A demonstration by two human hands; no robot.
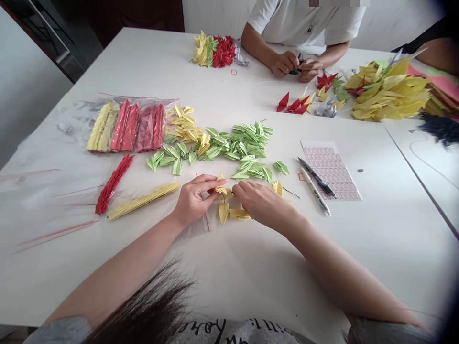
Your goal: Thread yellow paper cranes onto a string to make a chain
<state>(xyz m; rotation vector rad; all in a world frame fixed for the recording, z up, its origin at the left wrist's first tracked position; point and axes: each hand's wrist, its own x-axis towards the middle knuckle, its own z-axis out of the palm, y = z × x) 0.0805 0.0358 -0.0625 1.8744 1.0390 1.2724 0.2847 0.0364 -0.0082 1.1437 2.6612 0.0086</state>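
Head view: origami crane touching left hand.

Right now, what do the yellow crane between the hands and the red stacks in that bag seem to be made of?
The yellow crane looks like thin matte paper: its folds are sharp. The red stacks look like the same folded paper, though the wrapping blurs them. The clear bag looks like thin glossy plastic, with bright glints.
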